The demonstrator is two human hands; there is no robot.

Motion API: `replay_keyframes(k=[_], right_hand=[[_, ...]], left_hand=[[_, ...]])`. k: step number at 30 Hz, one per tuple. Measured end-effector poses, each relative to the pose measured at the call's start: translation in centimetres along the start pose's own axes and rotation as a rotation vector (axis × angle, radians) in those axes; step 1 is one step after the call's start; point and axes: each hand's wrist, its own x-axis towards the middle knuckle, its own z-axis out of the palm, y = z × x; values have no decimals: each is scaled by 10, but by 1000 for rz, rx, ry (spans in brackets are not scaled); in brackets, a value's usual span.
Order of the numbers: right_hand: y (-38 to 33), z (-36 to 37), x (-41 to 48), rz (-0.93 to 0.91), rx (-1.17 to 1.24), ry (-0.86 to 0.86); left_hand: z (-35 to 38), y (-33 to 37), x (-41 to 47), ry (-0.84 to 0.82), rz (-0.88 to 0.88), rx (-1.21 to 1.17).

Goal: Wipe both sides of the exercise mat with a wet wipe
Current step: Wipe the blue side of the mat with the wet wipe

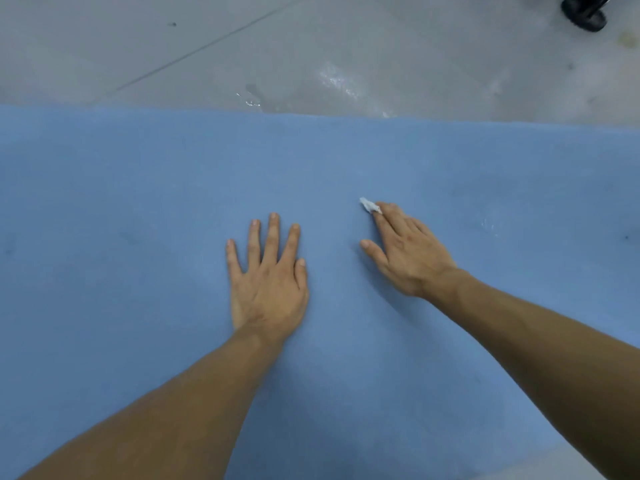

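Observation:
A blue exercise mat point(138, 209) lies flat on the floor and fills most of the view. My left hand point(268, 275) rests palm down on the mat with its fingers straight and spread. To its right, my right hand point(405, 251) presses a small white wet wipe point(369, 205) onto the mat with straight fingers. Only a crumpled corner of the wipe shows beyond the fingertips; the rest is hidden under the hand. A faint damp patch point(491, 225) shows on the mat to the right.
Grey floor point(173, 57) lies beyond the mat's far edge, with wet streaks point(339, 81) on it near the mat. A black wheeled base point(583, 13) stands at the top right corner. A strip of floor shows at the bottom right.

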Motion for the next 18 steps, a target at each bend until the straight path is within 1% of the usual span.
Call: replay_keyframes(k=[3, 7, 10, 14, 18], right_hand=[[-15, 1, -9, 19, 82, -56], [-45, -7, -47, -69, 73, -158], [-69, -11, -81, -159, 94, -190], [-86, 4, -119, -209, 94, -140], [-80, 16, -128, -242, 10, -109]], left_hand=[[-3, 2, 1, -33, 8, -6], [-8, -2, 2, -90, 22, -15], [-11, -2, 1, -108, 21, -21], [-14, -2, 1, -126, 21, -14], [-13, -3, 1, -118, 13, -3]])
